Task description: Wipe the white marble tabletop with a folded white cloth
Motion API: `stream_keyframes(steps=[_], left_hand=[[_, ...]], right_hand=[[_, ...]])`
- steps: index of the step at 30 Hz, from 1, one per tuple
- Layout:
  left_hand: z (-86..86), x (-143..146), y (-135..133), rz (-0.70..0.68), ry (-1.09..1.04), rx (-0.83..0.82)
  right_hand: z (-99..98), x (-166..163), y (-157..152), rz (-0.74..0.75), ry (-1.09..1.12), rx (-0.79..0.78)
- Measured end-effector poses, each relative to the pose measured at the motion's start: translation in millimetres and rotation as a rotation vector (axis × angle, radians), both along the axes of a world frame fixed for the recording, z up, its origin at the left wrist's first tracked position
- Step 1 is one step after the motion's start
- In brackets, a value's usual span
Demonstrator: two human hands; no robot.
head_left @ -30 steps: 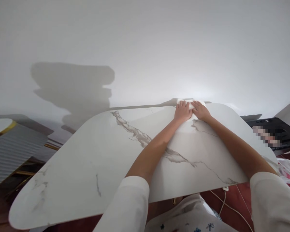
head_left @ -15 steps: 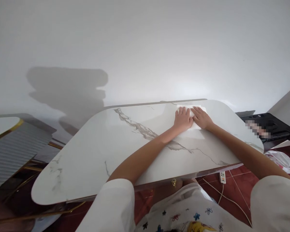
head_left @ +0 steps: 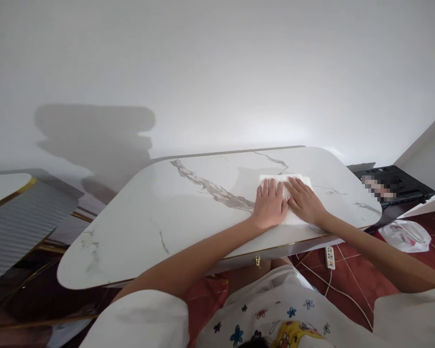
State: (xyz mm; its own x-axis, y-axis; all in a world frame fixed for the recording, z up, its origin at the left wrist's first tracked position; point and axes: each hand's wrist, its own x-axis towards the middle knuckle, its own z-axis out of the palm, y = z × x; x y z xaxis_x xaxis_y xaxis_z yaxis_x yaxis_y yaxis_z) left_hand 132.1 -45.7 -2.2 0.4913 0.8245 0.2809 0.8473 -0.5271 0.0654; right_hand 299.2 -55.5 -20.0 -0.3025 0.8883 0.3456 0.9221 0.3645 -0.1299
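Marble table (head_left: 166, 227) with a white cloth (head_left: 286, 178) pressed flat under both hands.
Wide bare room is left on the table's left; its near edge lies just behind the wrists. The cloth, perhaps folded paper, is pinned by the left hand (head_left: 270, 205) and right hand (head_left: 304, 200), palms open, nothing gripped. A further stroke calls for even pressure.

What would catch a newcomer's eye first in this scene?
The big white table with grey marble veins fills the middle of the view, set against a plain white wall. On its near right part, the left hand and right hand lie flat side by side on a folded white cloth. Below the table's right edge, a white power strip lies on the red floor.
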Motion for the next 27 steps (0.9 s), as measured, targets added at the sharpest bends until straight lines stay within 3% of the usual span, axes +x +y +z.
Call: stream_keyframes(steps=[6, 11, 21, 27], left_hand=[[-8.7, -9.2, -45.6, 0.016, -0.028, 0.008], [-8.8, -4.0, -60.3, -0.017, -0.043, -0.022], [4.4, 41.5, -53.1, -0.161, -0.082, -0.079], [3.4, 50.0, -22.2, -0.189, -0.100, -0.081]], right_hand=[[-4.7, -9.1, -48.2, 0.047, 0.000, 0.028], [-3.9, -4.5, -65.2, 0.044, 0.015, 0.029], [-7.6, 50.5, -62.9, -0.012, 0.000, 0.041], [-4.6, 52.6, -34.6, -0.069, -0.054, 0.029]])
